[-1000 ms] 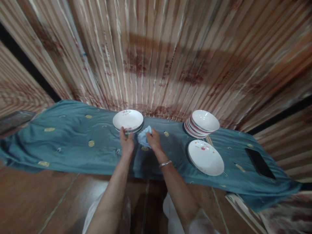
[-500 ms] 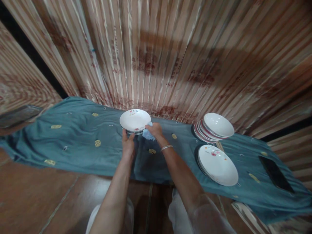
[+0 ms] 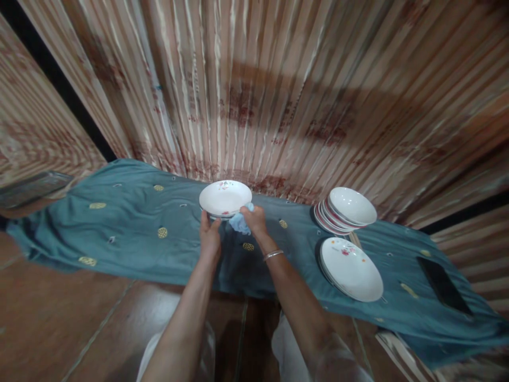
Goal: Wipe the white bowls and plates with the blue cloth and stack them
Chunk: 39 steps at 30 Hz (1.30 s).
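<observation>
At upper middle of the frame, the round white floral plate (image 3: 225, 198) sits tilted, gripped at its near rim by the fingers of the left hand (image 3: 210, 239), while the right hand (image 3: 254, 219), nearer its right edge, clenches a crumpled blue cloth (image 3: 240, 224) against the rim.

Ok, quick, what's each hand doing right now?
Left hand: closed, holding the plate by its rim.
Right hand: closed, holding a blue cloth against the plate.

Red characters (image 3: 240, 103) on the pleated curtain (image 3: 186, 90), too blurred to read
</observation>
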Available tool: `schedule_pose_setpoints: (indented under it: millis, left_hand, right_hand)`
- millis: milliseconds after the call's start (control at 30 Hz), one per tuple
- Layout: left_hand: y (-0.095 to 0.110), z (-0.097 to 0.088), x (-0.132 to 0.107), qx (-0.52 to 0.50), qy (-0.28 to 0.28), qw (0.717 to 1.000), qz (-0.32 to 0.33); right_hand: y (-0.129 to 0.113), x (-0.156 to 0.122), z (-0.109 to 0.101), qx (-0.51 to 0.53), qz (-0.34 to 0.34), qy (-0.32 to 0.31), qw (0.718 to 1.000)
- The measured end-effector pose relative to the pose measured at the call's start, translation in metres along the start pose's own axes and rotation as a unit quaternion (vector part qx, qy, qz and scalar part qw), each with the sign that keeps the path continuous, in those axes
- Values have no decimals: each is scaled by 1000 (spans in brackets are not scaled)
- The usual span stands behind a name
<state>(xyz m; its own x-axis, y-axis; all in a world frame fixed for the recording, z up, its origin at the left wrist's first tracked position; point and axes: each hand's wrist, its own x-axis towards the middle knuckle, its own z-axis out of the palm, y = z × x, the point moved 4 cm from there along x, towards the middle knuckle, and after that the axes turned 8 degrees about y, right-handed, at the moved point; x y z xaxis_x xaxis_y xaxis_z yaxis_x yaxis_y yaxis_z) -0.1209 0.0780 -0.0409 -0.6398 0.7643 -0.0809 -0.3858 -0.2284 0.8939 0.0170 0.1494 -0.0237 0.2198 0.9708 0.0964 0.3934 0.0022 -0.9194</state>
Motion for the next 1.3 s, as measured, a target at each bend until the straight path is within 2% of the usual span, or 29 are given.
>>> schedule_pose_setpoints:
  millis: [100,233,400,500,567,633,733,800,867,967,1033,1067,1133,1233,1300]
  left_hand:
    - [8,0,-8,-31,27,999,-11]
    - [14,1,-23,-31,7,999,-32]
    - [2,5,-54,-20,-61,990,-128]
    - [-8,8,-74,-30,-85,974,-206]
    - [-12,11,-82,-40,-83,966,-243]
    - [-13,12,-87,-40,-77,960,-264]
    - [-14,13,-90,-18,-73,958,-276]
    - [-15,13,-91,4,-77,960,-271]
    - [-17,11,-92,27,-83,960,-267]
    - [-23,9,-97,56,-93,954,-280]
    - [-26,9,-101,69,-97,947,-298]
    - [-27,10,-102,74,-99,944,-306]
    - [-28,11,-105,83,-101,940,-315]
    - [-27,13,-106,90,-110,938,-316]
    - [-26,14,-105,82,-114,939,-315]
  right_hand:
    - [3,-15,-16,56,34,32,997]
    - [13,-42,-50,107,51,69,991]
    - [34,-78,-95,173,82,100,976]
    - [45,-89,-114,167,94,97,977]
    - [52,-92,-124,155,93,87,980]
    - [58,-92,-134,143,94,52,984]
    - [63,-89,-153,123,96,-26,987]
    - [64,-85,-171,114,95,-39,988]
    - [65,-78,-192,92,90,10,992]
    - [64,-71,-213,6,25,132,991]
    - [63,-69,-210,-46,-43,153,986]
    - [63,-70,-202,-68,-78,131,986]
    - [65,-75,-180,-117,-148,30,982]
    - [72,-89,-149,-227,-198,-147,942]
    - [75,-92,-145,-278,-201,-182,921]
